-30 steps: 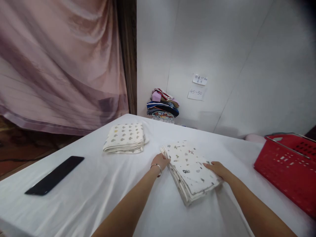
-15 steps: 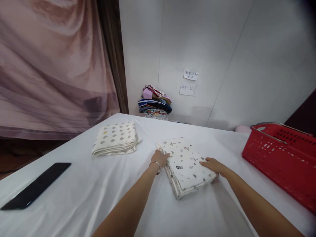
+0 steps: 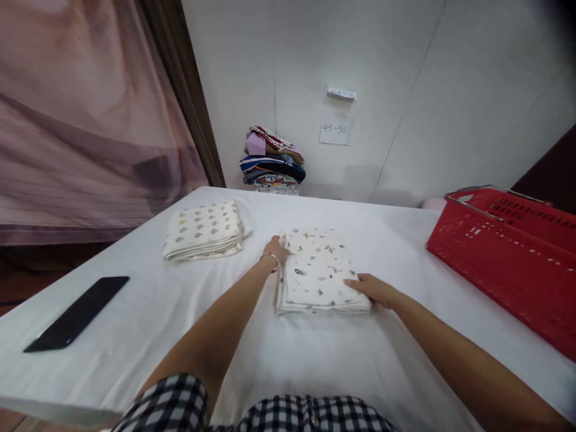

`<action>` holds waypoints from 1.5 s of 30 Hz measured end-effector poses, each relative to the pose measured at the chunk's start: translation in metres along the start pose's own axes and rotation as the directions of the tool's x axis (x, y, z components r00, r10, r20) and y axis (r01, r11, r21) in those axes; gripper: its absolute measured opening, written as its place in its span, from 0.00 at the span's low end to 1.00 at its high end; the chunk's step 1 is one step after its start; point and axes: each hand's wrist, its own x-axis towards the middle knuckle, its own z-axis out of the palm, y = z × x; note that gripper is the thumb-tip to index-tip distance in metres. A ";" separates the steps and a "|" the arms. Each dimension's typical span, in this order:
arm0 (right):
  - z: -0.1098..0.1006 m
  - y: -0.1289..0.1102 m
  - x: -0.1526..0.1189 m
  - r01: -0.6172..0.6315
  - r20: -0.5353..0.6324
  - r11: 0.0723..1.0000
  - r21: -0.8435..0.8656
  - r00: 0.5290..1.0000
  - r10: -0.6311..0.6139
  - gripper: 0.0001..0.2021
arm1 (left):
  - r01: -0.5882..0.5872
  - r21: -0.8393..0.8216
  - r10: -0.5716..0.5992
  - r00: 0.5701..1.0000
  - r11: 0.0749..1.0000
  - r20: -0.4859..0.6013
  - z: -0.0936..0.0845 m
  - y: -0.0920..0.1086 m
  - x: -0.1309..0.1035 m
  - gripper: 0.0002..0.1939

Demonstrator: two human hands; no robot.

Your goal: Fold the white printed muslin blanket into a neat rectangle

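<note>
A folded white cloth with small printed figures (image 3: 317,270) lies on the white-covered table, its lower edge toward me. My left hand (image 3: 276,251) grips its left edge, thumb on top and the other fingers partly hidden at the side. At the lower right corner my right hand (image 3: 371,287) holds the cloth, thumb on top and fingers underneath. To the left rests a second folded cloth with a grey motif pattern (image 3: 204,231), touched by neither hand.
A black flat object (image 3: 78,313) lies at the table's left. The red basket (image 3: 504,258) stands on the right. Beyond the far edge of the table (image 3: 315,207) is a stack of folded fabrics (image 3: 273,161) by the wall. A pink curtain hangs at left.
The printed cloth has turned, so its lower edge now runs nearly level, and both hands have moved with it. The view has tilted down, bringing the checked clothing into sight.
</note>
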 end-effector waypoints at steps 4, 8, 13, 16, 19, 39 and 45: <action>0.018 0.002 -0.015 -0.043 0.219 0.998 0.055 0.975 0.030 0.29 | 0.011 0.008 -0.011 0.999 1.000 0.040 -0.009 -0.017 0.012 0.35; 0.002 0.000 -0.002 -0.009 0.077 1.000 -0.029 0.997 0.012 0.28 | 0.012 0.018 -0.012 0.999 1.000 0.040 -0.010 -0.020 0.004 0.35; -0.006 -0.024 0.025 0.128 -0.284 0.942 -0.311 0.933 -0.221 0.25 | -0.194 0.169 0.207 0.976 0.966 -0.062 -0.008 -0.011 -0.036 0.32; 0.009 -0.050 0.037 0.281 -0.302 0.830 -0.482 0.836 -0.458 0.23 | -0.313 0.259 0.334 0.942 0.913 -0.038 -0.003 -0.020 -0.062 0.31; 0.032 -0.079 0.051 0.404 -0.191 0.736 -0.543 0.794 -0.576 0.24 | -0.299 0.232 0.310 0.951 0.925 -0.011 0.003 -0.038 -0.075 0.29; 0.093 -0.161 0.148 0.481 -0.083 0.740 -0.470 0.810 -0.580 0.18 | -0.324 0.105 0.338 0.921 0.940 -0.194 0.022 -0.062 -0.080 0.24; 0.075 -0.186 0.172 0.302 -0.169 0.856 -0.420 0.900 -0.401 0.12 | -0.327 0.072 0.335 0.924 0.942 -0.187 0.020 -0.061 -0.083 0.23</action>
